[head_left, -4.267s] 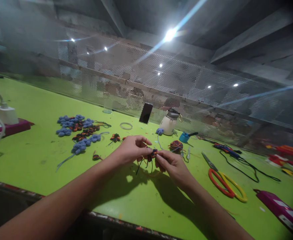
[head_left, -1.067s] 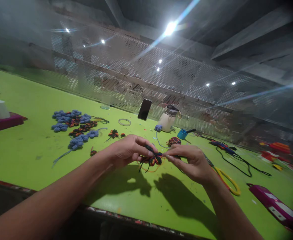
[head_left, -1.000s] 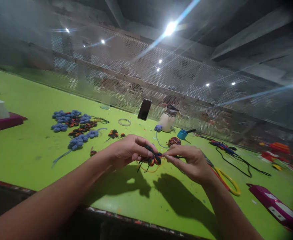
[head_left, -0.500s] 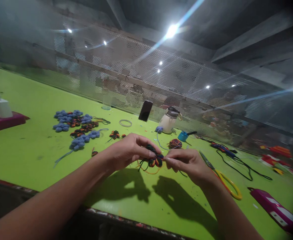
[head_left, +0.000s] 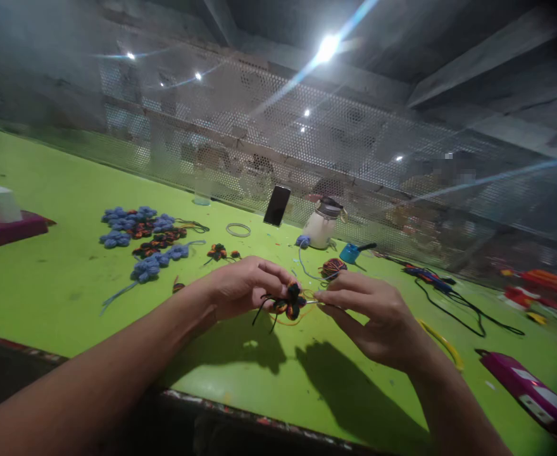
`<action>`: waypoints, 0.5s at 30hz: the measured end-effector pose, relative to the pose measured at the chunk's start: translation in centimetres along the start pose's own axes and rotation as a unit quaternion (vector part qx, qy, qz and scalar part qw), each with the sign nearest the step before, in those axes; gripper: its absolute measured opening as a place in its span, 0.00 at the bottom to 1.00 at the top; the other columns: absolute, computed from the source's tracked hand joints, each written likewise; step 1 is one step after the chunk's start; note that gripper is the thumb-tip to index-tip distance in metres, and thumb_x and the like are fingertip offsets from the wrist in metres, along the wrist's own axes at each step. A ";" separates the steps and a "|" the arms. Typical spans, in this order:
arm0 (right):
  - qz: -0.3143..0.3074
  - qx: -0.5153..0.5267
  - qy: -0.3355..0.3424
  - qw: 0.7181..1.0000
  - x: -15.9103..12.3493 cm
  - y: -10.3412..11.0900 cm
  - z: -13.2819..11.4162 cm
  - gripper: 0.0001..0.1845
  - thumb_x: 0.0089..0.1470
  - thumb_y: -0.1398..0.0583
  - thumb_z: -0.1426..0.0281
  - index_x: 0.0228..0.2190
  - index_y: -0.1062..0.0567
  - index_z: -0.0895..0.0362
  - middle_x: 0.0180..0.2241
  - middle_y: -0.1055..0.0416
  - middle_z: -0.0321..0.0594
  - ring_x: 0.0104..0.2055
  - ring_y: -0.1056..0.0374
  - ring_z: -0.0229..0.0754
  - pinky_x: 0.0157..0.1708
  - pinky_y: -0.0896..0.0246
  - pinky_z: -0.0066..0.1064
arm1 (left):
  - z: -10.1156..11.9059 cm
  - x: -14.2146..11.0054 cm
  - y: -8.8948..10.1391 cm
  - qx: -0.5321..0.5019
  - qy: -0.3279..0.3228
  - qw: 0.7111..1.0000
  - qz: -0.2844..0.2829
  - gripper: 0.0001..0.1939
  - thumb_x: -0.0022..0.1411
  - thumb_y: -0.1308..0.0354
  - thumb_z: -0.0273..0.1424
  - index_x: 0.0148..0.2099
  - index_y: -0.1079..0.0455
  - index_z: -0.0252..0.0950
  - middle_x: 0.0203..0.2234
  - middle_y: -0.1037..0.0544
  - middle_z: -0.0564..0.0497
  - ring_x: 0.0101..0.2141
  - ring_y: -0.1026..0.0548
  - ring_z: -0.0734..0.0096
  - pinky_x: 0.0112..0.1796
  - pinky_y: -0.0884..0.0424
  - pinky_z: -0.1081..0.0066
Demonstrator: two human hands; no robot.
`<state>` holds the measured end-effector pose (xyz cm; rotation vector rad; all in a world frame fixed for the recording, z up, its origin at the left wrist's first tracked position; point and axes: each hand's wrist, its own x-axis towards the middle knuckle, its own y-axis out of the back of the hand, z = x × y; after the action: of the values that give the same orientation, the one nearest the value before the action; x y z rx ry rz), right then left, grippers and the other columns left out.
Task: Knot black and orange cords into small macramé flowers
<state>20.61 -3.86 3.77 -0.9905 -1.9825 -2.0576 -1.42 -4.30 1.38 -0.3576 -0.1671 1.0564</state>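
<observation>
One yarn flower [head_left: 292, 309] re-angled, left hand [head_left: 240, 285] pinching it, right hand [head_left: 376, 316] gripping slim tool [head_left: 311, 302]

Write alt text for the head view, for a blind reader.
The left hand pinches a dark, orange-flecked yarn flower over a green table while the right hand points a thin tool at it. More yarn flowers lie to the left; a phone and white jug are farther back.
</observation>
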 end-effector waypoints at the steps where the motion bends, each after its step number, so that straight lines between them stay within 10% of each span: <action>1: -0.004 -0.024 0.007 1.000 0.0 0.0 -0.1 0.09 0.53 0.44 0.75 0.35 0.24 0.58 0.25 0.32 0.41 0.27 0.40 0.38 0.26 0.47 0.30 | -0.1 0.1 0.0 0.003 0.000 1.000 0.004 0.09 0.41 0.42 0.18 0.30 0.26 0.26 0.23 0.25 0.47 0.25 0.30 0.74 0.28 0.38 0.73; 15: -0.088 -0.260 -0.079 0.958 0.4 -2.0 -1.3 0.10 0.53 0.46 0.77 0.24 0.28 0.59 0.21 0.37 0.39 0.25 0.46 0.37 0.24 0.59 0.31 | -0.9 0.9 0.3 0.086 -0.028 0.993 0.079 0.22 0.40 0.43 0.13 0.42 0.30 0.29 0.21 0.27 0.52 0.23 0.30 0.74 0.28 0.38 0.72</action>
<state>18.78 -4.61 2.35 -1.1224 -1.6729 -2.7661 -1.00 -3.59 0.35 -0.1873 -0.0965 1.2292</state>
